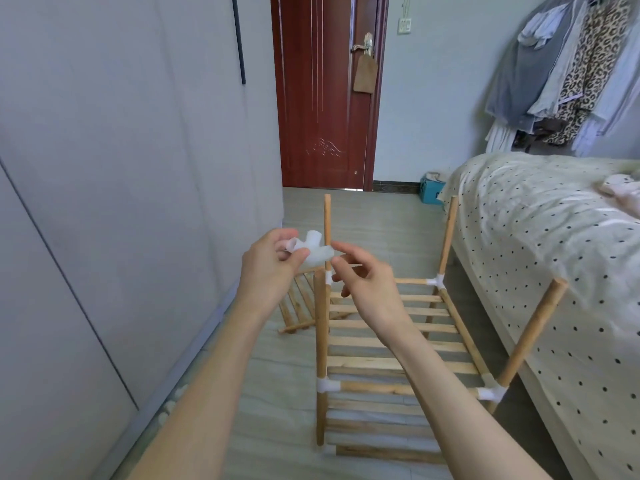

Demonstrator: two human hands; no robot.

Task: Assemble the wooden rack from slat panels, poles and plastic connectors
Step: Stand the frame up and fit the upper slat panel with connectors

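Connector point(317, 251) pinched in left hand point(272, 268): translucent white plastic, smooth, slightly glossy. Poles point(321, 341) and slat panel point(398, 344) below the grip: bare pale wood, matt. Joints point(490, 393) there: white plastic.

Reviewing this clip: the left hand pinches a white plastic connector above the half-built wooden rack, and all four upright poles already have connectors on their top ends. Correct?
Not quite. The head view shows the left hand pinching the white plastic connector above the half-built wooden rack, but the upright poles have bare top ends; connectors sit only at the lower joints.
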